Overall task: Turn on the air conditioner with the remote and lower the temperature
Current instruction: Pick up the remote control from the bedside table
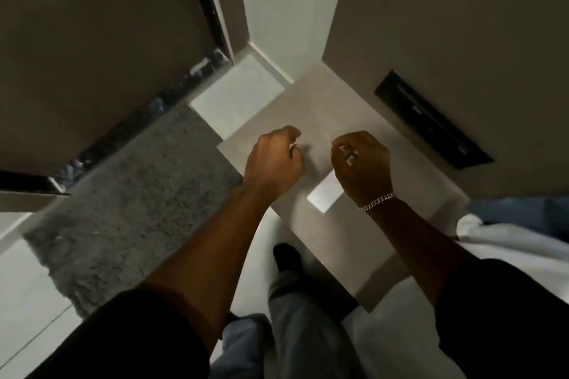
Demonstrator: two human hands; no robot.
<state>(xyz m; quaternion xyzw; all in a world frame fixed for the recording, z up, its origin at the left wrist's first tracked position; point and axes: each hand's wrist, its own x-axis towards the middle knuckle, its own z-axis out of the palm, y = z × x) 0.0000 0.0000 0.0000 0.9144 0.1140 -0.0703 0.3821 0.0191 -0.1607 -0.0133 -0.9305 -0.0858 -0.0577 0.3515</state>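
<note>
The right hand (361, 163) covers the upper end of the white remote (324, 195). Whether its fingers grip it is hidden. At eight o'clock, the grey rug (123, 200) blurs.

L hand (275, 160) & R hand (361, 164) curled over beige top (338, 231), white remote (324, 195) under R

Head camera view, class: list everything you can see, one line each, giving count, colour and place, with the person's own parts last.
Side table: one, beige, centre.
Remote: one, white, on the table, partly under the right hand.
Rug: one, grey, floor at left.
Wall slot: one, black, wall at right.
Bedding: white, right edge.
Bracelet: one, silver, right wrist.
Left hand: curled, over the table.
Right hand: curled, over the remote; grip unclear.
</note>
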